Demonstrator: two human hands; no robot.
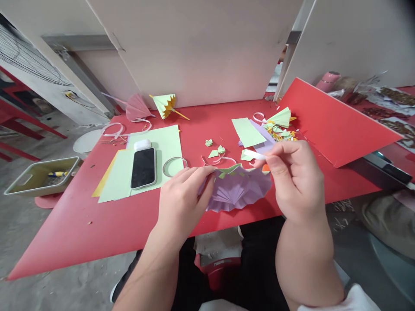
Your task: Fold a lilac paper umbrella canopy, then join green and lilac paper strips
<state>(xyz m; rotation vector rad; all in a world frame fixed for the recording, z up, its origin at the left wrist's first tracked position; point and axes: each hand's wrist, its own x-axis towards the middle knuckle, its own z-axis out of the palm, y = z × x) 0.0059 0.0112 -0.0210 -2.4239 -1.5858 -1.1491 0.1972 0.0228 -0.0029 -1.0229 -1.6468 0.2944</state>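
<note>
A pleated purple paper fan (238, 190) with small green bits along its top edge is held just above the near edge of the red table (81, 224). My left hand (183, 201) pinches its left side, fingers closed on the folds. My right hand (292, 177) is closed at the fan's right side and pinches a thin white strip (254, 154) between thumb and fingers.
A phone (143, 167) and a white earbud case (142, 144) lie on light green sheets (168, 144), next to a tape ring (174, 166). Paper umbrellas (165, 105) stand at the back. Scraps (279, 129) lie at the right by a tilted red board (330, 121). A tray (42, 175) sits left.
</note>
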